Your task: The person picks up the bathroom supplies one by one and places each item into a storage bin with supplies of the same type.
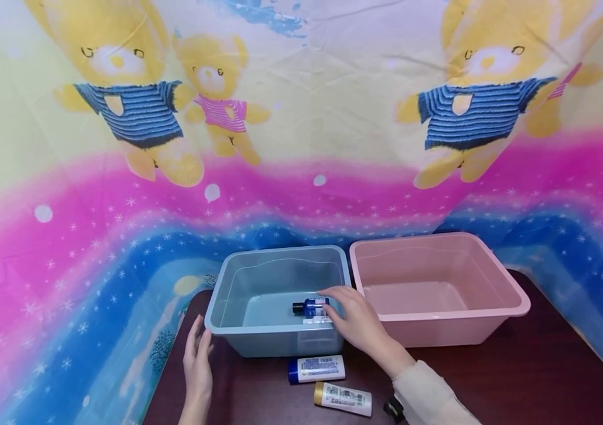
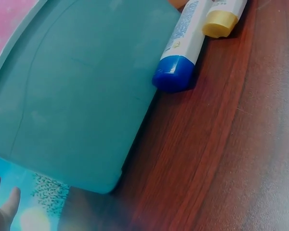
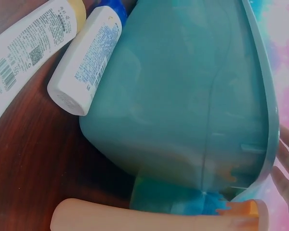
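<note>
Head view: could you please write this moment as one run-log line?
left hand: beside blue basin | right hand: pinches black-capped bottle | blue-capped bottle, gold-capped bottle: lying on table

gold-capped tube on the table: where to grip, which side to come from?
Likely mid-body on the gold-capped tube, from above, pinching across its width. It lies flat, left to right, top face uncovered; its cap sits close to the blue-capped bottle, leaving less finger room there.
</note>
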Demonstrator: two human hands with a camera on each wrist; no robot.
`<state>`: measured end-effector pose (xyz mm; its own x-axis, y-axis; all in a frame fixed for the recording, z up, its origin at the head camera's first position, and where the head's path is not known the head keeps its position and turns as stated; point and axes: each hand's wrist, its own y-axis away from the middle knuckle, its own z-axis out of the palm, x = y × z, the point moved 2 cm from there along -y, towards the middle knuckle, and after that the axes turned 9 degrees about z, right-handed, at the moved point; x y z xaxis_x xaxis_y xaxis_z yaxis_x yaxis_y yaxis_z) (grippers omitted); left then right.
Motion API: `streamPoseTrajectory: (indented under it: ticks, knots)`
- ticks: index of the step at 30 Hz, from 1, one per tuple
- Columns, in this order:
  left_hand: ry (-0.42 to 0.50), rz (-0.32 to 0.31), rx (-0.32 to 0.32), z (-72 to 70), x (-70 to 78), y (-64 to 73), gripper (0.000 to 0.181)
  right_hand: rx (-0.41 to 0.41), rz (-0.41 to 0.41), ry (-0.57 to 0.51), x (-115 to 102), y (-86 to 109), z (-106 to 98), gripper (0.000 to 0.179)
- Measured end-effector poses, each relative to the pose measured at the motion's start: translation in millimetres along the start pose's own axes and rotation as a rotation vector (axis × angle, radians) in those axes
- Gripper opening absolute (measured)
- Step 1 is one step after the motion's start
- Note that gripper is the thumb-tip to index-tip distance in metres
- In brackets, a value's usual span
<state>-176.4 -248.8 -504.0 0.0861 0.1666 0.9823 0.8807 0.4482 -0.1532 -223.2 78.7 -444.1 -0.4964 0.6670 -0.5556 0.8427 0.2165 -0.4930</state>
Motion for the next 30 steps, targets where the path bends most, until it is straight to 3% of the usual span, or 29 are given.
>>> streamPoseTrajectory:
  ticks: [10, 17, 26, 30]
  knots:
    - [-0.105, 0.039, -0.012, -3.6, 9.3, 15.5, 0.069, 0.016, 0.055, -0.016, -3.0, 12.3, -16.3, 0.031]
    - [-0.116, 0.079, 0.044, -4.1, 15.7, 24.9, 0.061, 0.030, 0.097, -0.064, -0.6, 19.6, -26.5, 0.032]
    - [-0.180, 0.169, 0.093, -4.1, 28.1, 35.4, 0.051, 0.102, -0.039, -0.140, 9.5, 29.7, -34.1, 0.034]
    - [-0.184, 0.170, 0.074, -1.5, 35.3, 38.9, 0.048, 0.110, -0.032, -0.173, 14.8, 35.3, -37.0, 0.035]
